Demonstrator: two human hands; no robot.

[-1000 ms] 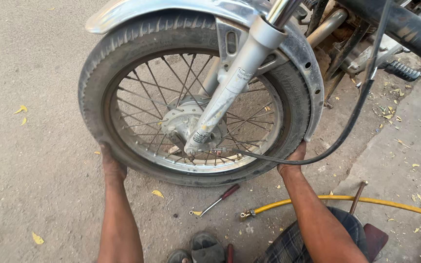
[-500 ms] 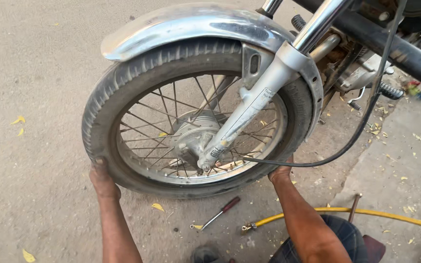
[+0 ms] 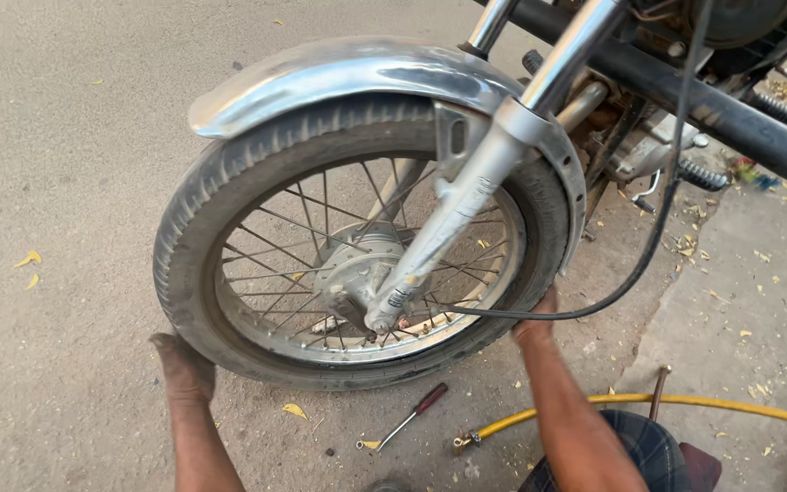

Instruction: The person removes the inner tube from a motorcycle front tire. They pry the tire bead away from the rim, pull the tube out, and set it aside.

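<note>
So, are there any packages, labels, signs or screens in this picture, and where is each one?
None of these can be seen. The left hand and the right hand rest on the tyre of a motorcycle wheel; on the ground lie only a screwdriver with a dark red handle and a yellow hose.

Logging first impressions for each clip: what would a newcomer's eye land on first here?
The spoked front wheel of a motorcycle fills the middle, under a shiny chrome mudguard. The left hand presses the tyre's lower left edge and the right hand grips its lower right. On the ground below lie a red-handled screwdriver and a yellow hose running off to the right.
</note>
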